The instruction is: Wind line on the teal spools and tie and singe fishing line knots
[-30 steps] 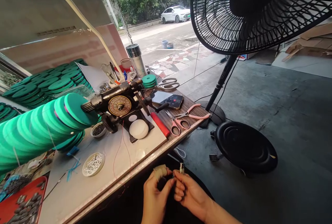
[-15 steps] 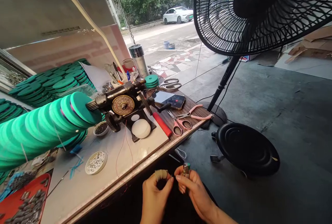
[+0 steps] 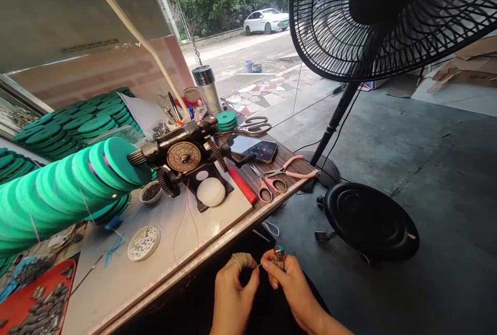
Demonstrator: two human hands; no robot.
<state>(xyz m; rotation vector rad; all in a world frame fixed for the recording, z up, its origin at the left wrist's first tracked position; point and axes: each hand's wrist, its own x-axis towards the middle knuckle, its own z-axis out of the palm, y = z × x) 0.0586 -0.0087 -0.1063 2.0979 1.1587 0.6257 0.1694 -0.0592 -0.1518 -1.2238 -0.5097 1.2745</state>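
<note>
My left hand (image 3: 235, 286) is held in front of the table's near edge, thumb and index finger pinched together. A pale wrap (image 3: 242, 259) covers its index finger. A short bit of thin greenish thread (image 3: 260, 265) shows between the fingertips of both hands. My right hand (image 3: 289, 278) is closed around a small lighter (image 3: 278, 257) with a metal and green top, held upright. The right thumb and index finger also pinch close to the thread. What lies inside the fingers is mostly hidden.
On the table (image 3: 163, 283) stand a winding machine (image 3: 184, 156) with green discs (image 3: 77, 185), a bowl of white beads (image 3: 143, 243), pink scissors (image 3: 267, 187), pliers (image 3: 291, 166) and a phone (image 3: 252, 148). A red tray (image 3: 31, 304) sits left; a fan (image 3: 373, 19) and black stool (image 3: 370, 221) stand right.
My hands have drawn slightly closer together, their fingertips now nearly meeting at the thread. The lighter stays in my right hand. Nothing on the table has moved.
</note>
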